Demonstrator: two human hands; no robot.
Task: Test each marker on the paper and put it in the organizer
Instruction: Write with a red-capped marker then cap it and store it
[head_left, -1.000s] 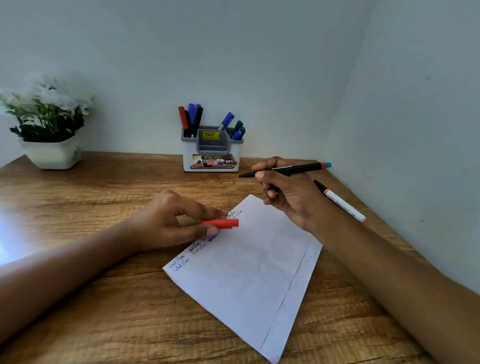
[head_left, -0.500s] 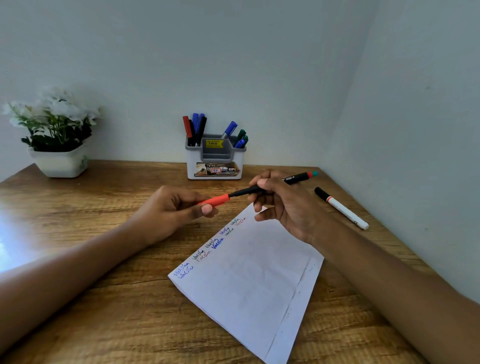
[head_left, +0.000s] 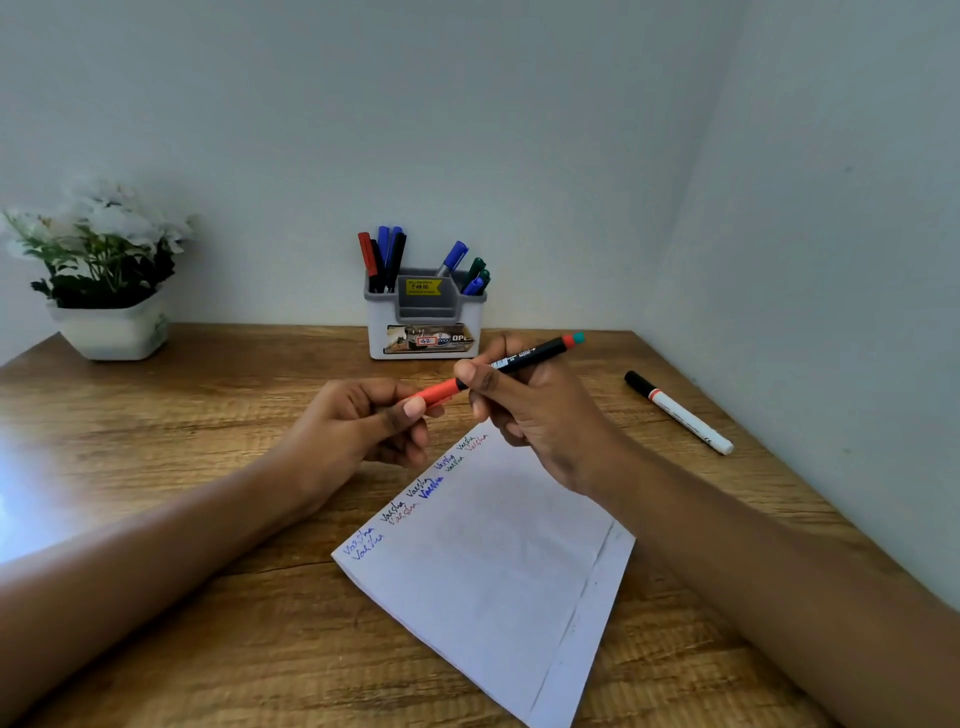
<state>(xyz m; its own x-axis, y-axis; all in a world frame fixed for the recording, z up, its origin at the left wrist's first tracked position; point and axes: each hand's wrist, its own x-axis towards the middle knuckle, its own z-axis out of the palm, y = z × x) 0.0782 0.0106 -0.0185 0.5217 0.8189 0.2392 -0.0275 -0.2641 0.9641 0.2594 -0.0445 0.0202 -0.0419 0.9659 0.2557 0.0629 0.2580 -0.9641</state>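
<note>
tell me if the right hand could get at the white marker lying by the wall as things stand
Probably yes for the path: the white marker lies alone on bare table just beyond the right hand, with nothing between. But that hand is gripping the black marker, so it would likely have to release it first.

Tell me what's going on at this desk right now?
A person's left hand holds a red cap on the tip of a black marker gripped by the right hand, above the scribbled paper. The organizer already holds several markers; a white marker lies on the table.
</note>
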